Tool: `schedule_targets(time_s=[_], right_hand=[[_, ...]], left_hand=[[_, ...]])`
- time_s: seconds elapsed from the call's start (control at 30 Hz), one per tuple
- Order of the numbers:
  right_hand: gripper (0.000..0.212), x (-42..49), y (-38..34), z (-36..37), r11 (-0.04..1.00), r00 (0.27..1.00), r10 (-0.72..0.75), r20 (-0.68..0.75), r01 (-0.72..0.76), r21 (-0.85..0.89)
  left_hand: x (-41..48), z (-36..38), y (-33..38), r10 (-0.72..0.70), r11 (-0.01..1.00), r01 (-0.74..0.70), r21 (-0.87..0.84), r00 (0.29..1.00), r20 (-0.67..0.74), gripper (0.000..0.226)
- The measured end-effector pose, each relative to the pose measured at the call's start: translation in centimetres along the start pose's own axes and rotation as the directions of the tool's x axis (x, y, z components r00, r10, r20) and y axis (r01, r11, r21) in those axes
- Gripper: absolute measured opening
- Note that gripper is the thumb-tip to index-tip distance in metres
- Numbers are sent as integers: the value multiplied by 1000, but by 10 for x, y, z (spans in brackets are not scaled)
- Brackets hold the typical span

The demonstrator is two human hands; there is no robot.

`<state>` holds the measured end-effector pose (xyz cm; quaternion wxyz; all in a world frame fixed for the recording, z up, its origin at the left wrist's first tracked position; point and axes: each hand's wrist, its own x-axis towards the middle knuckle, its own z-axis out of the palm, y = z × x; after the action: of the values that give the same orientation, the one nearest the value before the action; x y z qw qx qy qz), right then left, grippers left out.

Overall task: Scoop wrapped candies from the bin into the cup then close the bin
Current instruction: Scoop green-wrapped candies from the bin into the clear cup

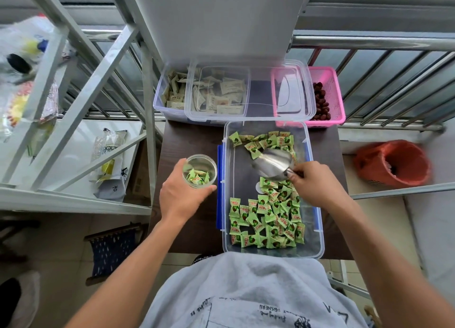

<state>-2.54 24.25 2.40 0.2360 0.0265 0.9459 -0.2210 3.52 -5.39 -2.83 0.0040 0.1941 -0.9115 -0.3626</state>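
Observation:
A clear plastic bin [312,229] with blue side latches stands open on the dark table, holding several green wrapped candies [267,219] at its near and far ends. My right hand [315,182] grips the handle of a metal scoop [272,162], whose empty bowl sits low over the bin's bare middle. My left hand [181,194] holds a small clear cup [200,170] just left of the bin; a few green candies lie in it. The bin's clear lid [248,94] rests flat across the containers behind it.
Behind the bin are a clear box of beige wrapped candies [172,91] and a pink basket of red dates [327,98]. A white metal shelf frame [73,121] stands on the left. A railing runs across the back, and a red lined bin [394,162] is at right.

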Motion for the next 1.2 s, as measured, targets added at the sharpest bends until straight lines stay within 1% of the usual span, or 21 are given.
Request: schedule_targets(time_s=[0.1, 0.2, 0.27, 0.33, 0.43, 0.53, 0.67, 0.8, 0.9, 0.93, 0.97, 1.0, 1.1, 1.13, 1.2], right_hand=[[38, 1, 10, 11, 996, 992, 89, 92, -87, -29], [39, 4, 13, 21, 992, 986, 123, 110, -122, -18], [37, 7, 13, 29, 992, 987, 125, 100, -126, -4], [36, 13, 10, 37, 992, 991, 119, 59, -121, 34], [38, 29, 4, 48, 990, 993, 117, -22, -115, 78], [37, 48, -2, 58, 985, 994, 104, -12, -101, 142], [37, 62, -3, 75, 983, 995, 104, 10, -104, 154], [26, 57, 0, 89, 993, 994, 96, -46, -93, 66], [14, 55, 1, 91, 994, 984, 73, -161, -84, -65], [14, 55, 1, 90, 993, 979, 63, -192, -80, -82], [14, 57, 2, 90, 995, 977, 65, -203, -80, -67], [15, 59, 3, 90, 997, 980, 76, -186, -80, -15], [21, 66, 3, 89, 961, 991, 132, -34, -120, 249], [22, 67, 4, 90, 946, 991, 132, -11, -123, 301], [20, 66, 6, 92, 932, 992, 122, -23, -107, 346]], left_hand=[[-4, 3, 1, 37, 999, -38, 33, 999, 15, 87], [-6, 4, 3, 16, 1000, -16, 2, 999, 30, 89], [-7, 5, 4, 28, 1000, -28, -4, 999, 45, 85], [-9, 6, 4, 42, 999, -42, -2, 998, 50, 81], [-8, 7, 2, 39, 999, -39, -1, 998, 52, 85], [-5, 8, -1, 36, 999, -36, 1, 997, 63, 86], [-5, 7, -2, 39, 999, -39, -4, 996, 77, 83], [-6, 5, 0, 41, 999, -39, -22, 996, 79, 78], [-4, 4, 2, 55, 998, -53, -25, 995, 88, 78], [-3, 3, 3, 56, 998, -55, -22, 995, 87, 79], [-3, 3, 3, 56, 998, -54, -21, 995, 88, 80], [-2, 3, 4, 55, 998, -53, -23, 995, 89, 81], [-2, 4, 6, 65, 998, -63, -23, 994, 86, 81], [-3, 4, 7, 66, 998, -64, -22, 994, 86, 82], [-3, 3, 7, 65, 998, -63, -25, 994, 87, 82]])
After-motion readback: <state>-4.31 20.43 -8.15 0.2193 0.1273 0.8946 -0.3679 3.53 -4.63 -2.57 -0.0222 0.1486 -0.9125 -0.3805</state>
